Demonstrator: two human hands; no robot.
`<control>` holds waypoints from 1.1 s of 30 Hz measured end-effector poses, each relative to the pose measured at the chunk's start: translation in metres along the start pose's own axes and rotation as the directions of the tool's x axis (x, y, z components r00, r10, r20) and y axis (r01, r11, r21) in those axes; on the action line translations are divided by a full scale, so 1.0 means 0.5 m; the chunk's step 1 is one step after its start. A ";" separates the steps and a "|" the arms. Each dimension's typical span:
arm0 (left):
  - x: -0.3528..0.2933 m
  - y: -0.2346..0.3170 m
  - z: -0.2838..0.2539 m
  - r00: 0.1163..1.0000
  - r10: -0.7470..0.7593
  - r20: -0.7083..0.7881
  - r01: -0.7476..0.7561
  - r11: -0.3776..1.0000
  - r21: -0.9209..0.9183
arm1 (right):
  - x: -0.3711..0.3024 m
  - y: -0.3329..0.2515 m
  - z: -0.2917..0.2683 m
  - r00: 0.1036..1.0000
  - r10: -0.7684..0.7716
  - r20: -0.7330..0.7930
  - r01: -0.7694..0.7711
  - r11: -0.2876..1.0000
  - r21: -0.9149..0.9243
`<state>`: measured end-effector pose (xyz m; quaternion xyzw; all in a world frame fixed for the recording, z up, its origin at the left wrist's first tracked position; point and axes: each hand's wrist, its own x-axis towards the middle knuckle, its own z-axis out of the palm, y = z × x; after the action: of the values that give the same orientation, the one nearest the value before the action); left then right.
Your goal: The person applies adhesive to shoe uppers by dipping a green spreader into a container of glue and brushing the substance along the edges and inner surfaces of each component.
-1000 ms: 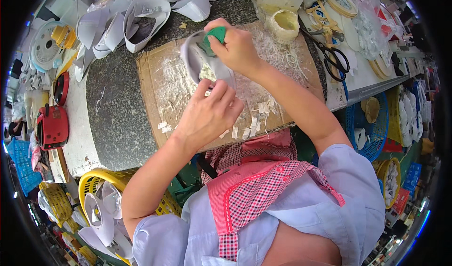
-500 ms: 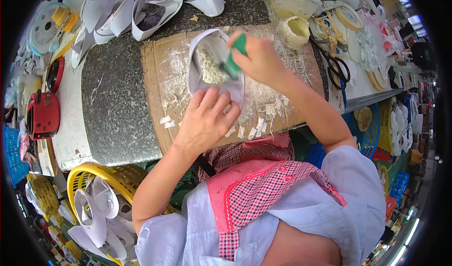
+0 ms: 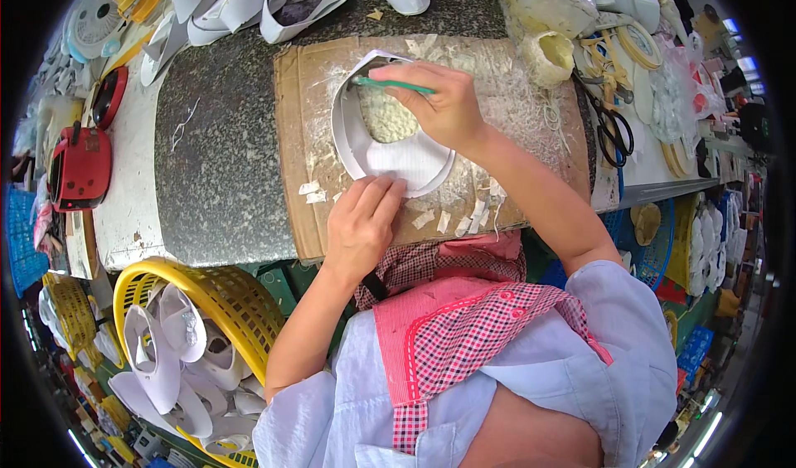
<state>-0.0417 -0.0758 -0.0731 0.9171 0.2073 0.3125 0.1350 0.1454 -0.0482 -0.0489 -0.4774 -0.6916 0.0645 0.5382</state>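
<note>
A white shoe upper (image 3: 394, 163), bent into an open ring, lies on a worn cardboard sheet (image 3: 303, 120). Through its opening shows a rough, cream-coloured surface (image 3: 390, 121). My left hand (image 3: 362, 226) grips the near edge of the upper, fingertips together on its rim. Above the far part, my right hand (image 3: 448, 103) is closed round a thin green-handled brush (image 3: 406, 85). The brush tip touches or nearly touches the upper's inner far-left edge; its bristles are hard to make out.
More white uppers (image 3: 311, 8) line the back of the speckled tabletop (image 3: 224, 153). A glue-crusted pot (image 3: 549, 58) and black scissors (image 3: 612, 128) are at the right. White scraps (image 3: 477, 215) litter the cardboard. Lower left, a yellow basket (image 3: 249, 302) holds several uppers.
The upper has been turned and opened wider. My right hand has brought the brush to its far-left edge, the handle now lying nearly level. My left hand has moved to the nearer rim.
</note>
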 end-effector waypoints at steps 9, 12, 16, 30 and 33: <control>-0.018 0.010 -0.005 0.996 0.075 -0.037 -0.061 0.954 0.294 | 0.039 -0.017 -0.061 0.840 -0.096 0.533 -0.011 0.981 0.195; -0.019 0.003 0.001 0.995 0.087 -0.045 -0.072 0.959 0.275 | 0.026 0.008 -0.041 0.790 -0.229 0.569 0.093 0.962 0.258; -0.026 -0.001 -0.004 0.989 0.135 -0.055 -0.119 0.964 0.236 | 0.057 -0.038 -0.126 0.546 -0.066 0.836 -0.025 0.995 0.095; 0.001 -0.011 0.013 0.989 0.131 -0.062 -0.120 0.981 0.151 | 0.048 0.001 -0.130 0.734 -0.183 0.654 0.034 0.972 0.233; 0.010 -0.017 0.003 0.982 0.034 -0.187 -0.024 0.998 0.056 | 0.018 0.028 -0.196 0.787 0.053 0.615 -0.240 0.944 0.225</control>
<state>-0.0397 -0.0663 -0.0749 0.8898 0.2141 0.3938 0.0859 0.2329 -0.0757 -0.0105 -0.4003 -0.7694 0.3555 0.3486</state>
